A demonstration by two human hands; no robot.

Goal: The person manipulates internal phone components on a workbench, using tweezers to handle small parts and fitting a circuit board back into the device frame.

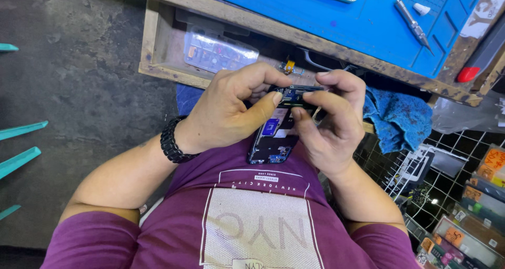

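Opened phone (273, 137) over purple shirt (236, 216), below counter (252, 19) edge.
Left hand (229, 108) grasping its upper end, thumb pressed on top; right hand (329, 124) pinching same end; blue cloth (397, 116) just beside.

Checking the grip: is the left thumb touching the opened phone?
Touching. The head view shows the left hand with its thumb pressed on the opened phone near its upper end.

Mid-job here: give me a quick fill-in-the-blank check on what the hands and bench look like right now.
1. Both hands hold an opened ____ with its circuit boards showing.
2. The left hand has a black beaded ____ on its wrist.
3. The work mat on the bench is ____ in colour.
4. The crumpled cloth lies beside the ____ hand.

Missing words: phone; bracelet; blue; right
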